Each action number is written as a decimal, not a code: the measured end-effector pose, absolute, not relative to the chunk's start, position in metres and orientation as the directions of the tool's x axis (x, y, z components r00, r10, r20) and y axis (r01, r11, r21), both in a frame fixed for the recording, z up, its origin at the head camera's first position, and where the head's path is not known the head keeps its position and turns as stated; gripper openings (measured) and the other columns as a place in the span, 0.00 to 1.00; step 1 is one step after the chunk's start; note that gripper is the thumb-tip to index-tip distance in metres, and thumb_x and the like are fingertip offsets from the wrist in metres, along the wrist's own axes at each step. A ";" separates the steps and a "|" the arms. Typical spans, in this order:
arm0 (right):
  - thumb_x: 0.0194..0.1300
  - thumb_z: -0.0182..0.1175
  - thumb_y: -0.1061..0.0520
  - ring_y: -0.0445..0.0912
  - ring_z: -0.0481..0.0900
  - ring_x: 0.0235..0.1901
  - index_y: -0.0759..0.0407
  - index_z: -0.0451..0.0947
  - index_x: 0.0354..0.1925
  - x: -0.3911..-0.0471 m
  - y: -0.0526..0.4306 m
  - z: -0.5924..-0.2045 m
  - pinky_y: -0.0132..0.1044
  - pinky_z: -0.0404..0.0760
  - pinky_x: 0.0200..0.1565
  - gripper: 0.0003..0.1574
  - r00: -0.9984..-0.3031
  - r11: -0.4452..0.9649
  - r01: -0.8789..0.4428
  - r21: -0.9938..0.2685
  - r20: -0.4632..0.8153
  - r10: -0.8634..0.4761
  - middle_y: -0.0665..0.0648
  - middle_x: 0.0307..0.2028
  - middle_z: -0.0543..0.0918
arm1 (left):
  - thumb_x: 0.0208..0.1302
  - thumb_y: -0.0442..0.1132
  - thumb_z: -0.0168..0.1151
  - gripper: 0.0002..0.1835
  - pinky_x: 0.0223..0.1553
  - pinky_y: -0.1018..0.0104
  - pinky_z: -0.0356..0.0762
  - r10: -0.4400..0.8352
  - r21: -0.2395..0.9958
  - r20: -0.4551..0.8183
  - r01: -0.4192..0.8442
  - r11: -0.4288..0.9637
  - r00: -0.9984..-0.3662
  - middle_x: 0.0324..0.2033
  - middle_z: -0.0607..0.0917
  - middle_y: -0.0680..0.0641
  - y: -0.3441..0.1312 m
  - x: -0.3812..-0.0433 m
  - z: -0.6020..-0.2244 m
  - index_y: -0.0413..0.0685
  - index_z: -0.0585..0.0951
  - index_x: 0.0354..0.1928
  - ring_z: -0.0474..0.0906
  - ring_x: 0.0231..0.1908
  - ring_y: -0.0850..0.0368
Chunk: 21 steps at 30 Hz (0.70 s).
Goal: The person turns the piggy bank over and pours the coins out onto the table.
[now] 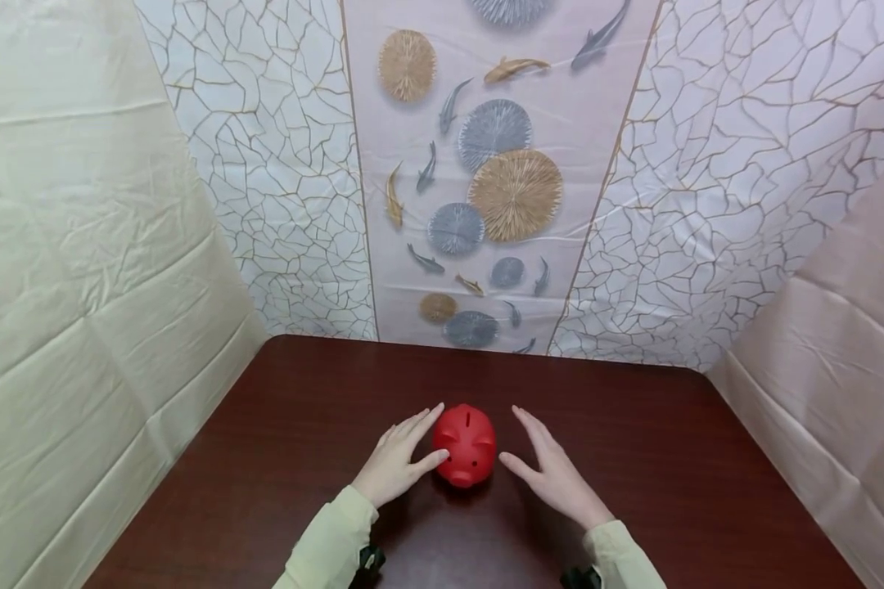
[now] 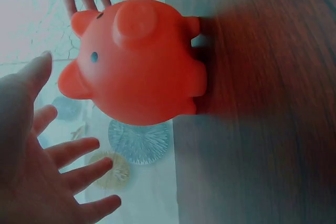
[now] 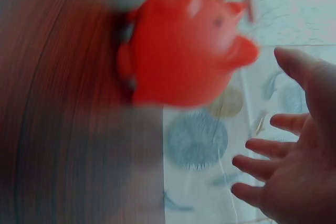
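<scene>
A red piggy bank [image 1: 466, 446] stands on its feet on the dark wooden table, its snout toward me and a coin slot on its top. To its left is my left hand [image 1: 398, 462], fingers extended, with the thumb overlapping the pig's side in the head view. My right hand [image 1: 552, 474] is held to its right, fingers straight and spread, a small gap from the pig. In the left wrist view the left hand [image 2: 52, 156] shows apart from the piggy bank [image 2: 142, 61]. The right wrist view shows the right hand [image 3: 294, 161] beside the blurred piggy bank [image 3: 181, 48].
The dark reddish-brown table [image 1: 324, 384] has rounded far corners. Behind it hangs a patterned cloth [image 1: 442, 172] with fish and round shapes. Pale creased cloth stands along the left [image 1: 103, 286] and right sides.
</scene>
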State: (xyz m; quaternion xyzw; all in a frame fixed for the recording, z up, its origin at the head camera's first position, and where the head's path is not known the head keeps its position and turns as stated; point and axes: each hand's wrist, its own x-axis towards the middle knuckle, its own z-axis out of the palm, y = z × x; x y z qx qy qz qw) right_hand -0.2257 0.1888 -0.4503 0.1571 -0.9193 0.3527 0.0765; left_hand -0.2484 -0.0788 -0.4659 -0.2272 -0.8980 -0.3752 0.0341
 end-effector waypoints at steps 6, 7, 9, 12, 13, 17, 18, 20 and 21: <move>0.61 0.65 0.44 0.59 0.60 0.71 0.44 0.50 0.75 -0.224 0.173 -0.448 0.61 0.67 0.65 0.52 -0.943 0.597 -0.299 -0.744 0.133 -0.306 0.56 0.73 0.59 | 0.61 0.58 0.63 0.40 0.63 0.40 0.69 0.388 0.779 0.168 0.364 0.511 -0.906 0.70 0.67 0.49 -0.073 -0.254 -0.470 0.67 0.59 0.73 0.65 0.68 0.45; 0.60 0.66 0.45 0.59 0.63 0.70 0.44 0.50 0.75 -0.226 0.172 -0.449 0.60 0.69 0.64 0.52 -0.941 0.581 -0.295 -0.759 0.125 -0.315 0.56 0.73 0.59 | 0.61 0.58 0.64 0.40 0.63 0.41 0.70 0.390 0.800 0.164 0.354 0.484 -0.906 0.69 0.68 0.48 -0.072 -0.255 -0.472 0.65 0.60 0.73 0.66 0.67 0.45; 0.59 0.69 0.47 0.58 0.65 0.68 0.47 0.50 0.75 -0.229 0.168 -0.453 0.57 0.71 0.63 0.54 -0.936 0.550 -0.294 -0.782 0.120 -0.330 0.57 0.72 0.60 | 0.61 0.56 0.64 0.40 0.62 0.42 0.71 0.388 0.842 0.153 0.326 0.430 -0.909 0.68 0.68 0.47 -0.070 -0.258 -0.475 0.62 0.61 0.73 0.69 0.65 0.45; 0.57 0.70 0.50 0.58 0.67 0.67 0.50 0.50 0.75 -0.236 0.165 -0.460 0.56 0.72 0.63 0.56 -0.930 0.522 -0.300 -0.799 0.122 -0.347 0.59 0.71 0.61 | 0.60 0.54 0.65 0.39 0.60 0.44 0.74 0.385 0.873 0.138 0.295 0.388 -0.913 0.67 0.69 0.46 -0.068 -0.262 -0.478 0.62 0.61 0.73 0.72 0.62 0.44; 0.57 0.70 0.50 0.58 0.66 0.68 0.51 0.50 0.75 -0.237 0.164 -0.462 0.56 0.71 0.64 0.57 -0.929 0.526 -0.300 -0.796 0.119 -0.349 0.59 0.72 0.61 | 0.60 0.54 0.65 0.39 0.60 0.45 0.74 0.384 0.878 0.131 0.287 0.383 -0.914 0.67 0.69 0.46 -0.068 -0.264 -0.480 0.63 0.61 0.72 0.72 0.61 0.44; 0.56 0.70 0.47 0.58 0.61 0.70 0.53 0.49 0.75 -0.241 0.162 -0.471 0.59 0.68 0.65 0.58 -0.933 0.545 -0.293 -0.786 0.111 -0.342 0.61 0.72 0.60 | 0.63 0.55 0.63 0.37 0.60 0.47 0.75 0.386 0.896 0.105 0.256 0.363 -0.916 0.68 0.68 0.46 -0.064 -0.267 -0.488 0.67 0.61 0.72 0.74 0.60 0.44; 0.56 0.71 0.47 0.59 0.61 0.70 0.53 0.49 0.75 -0.241 0.162 -0.472 0.60 0.68 0.65 0.58 -0.934 0.542 -0.292 -0.788 0.111 -0.341 0.62 0.72 0.60 | 0.63 0.55 0.62 0.36 0.60 0.46 0.75 0.385 0.902 0.100 0.247 0.355 -0.918 0.68 0.68 0.46 -0.063 -0.268 -0.490 0.67 0.61 0.72 0.74 0.60 0.44; 0.55 0.71 0.48 0.59 0.61 0.69 0.53 0.48 0.75 -0.242 0.161 -0.475 0.60 0.69 0.64 0.59 -0.934 0.529 -0.288 -0.798 0.111 -0.341 0.62 0.72 0.59 | 0.65 0.55 0.61 0.35 0.60 0.46 0.74 0.377 0.913 0.089 0.227 0.339 -0.922 0.69 0.68 0.46 -0.060 -0.269 -0.492 0.68 0.61 0.72 0.73 0.61 0.44; 0.55 0.72 0.48 0.59 0.61 0.69 0.54 0.48 0.75 -0.242 0.160 -0.476 0.60 0.69 0.64 0.60 -0.933 0.524 -0.288 -0.802 0.112 -0.342 0.63 0.71 0.59 | 0.65 0.55 0.61 0.35 0.60 0.46 0.74 0.369 0.918 0.087 0.218 0.331 -0.925 0.69 0.68 0.46 -0.059 -0.269 -0.492 0.69 0.61 0.72 0.72 0.62 0.43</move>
